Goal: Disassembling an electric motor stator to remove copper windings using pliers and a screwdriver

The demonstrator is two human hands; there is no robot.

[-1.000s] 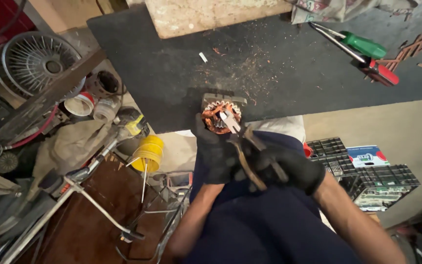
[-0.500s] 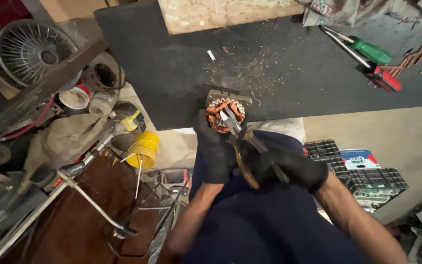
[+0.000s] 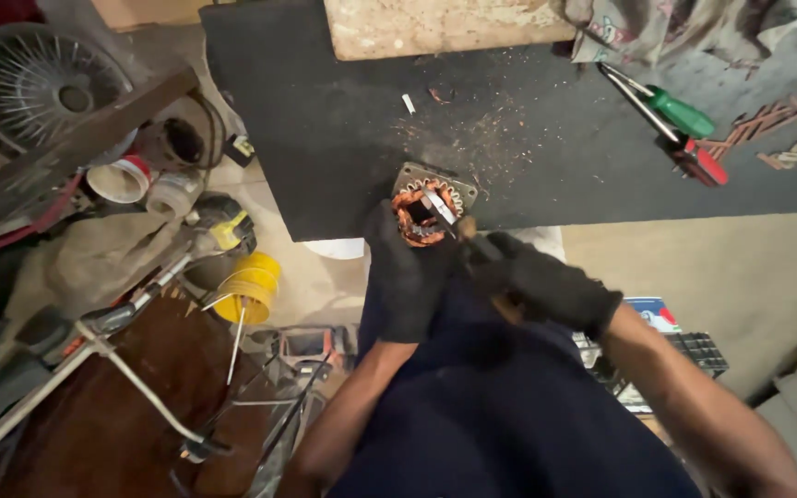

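Here, left hand (image 3: pixel 408 277) grip around stator (image 3: pixel 428 207), right hand (image 3: pixel 546 286) on pliers (image 3: pixel 458 226).

I'm in a cluttered repair workshop: screwdrivers (image 3: pixel 684 124) lie on my dark work mat (image 3: pixel 325 138), with a wire fan guard (image 3: pixel 34 88) and junk heaped left of it.
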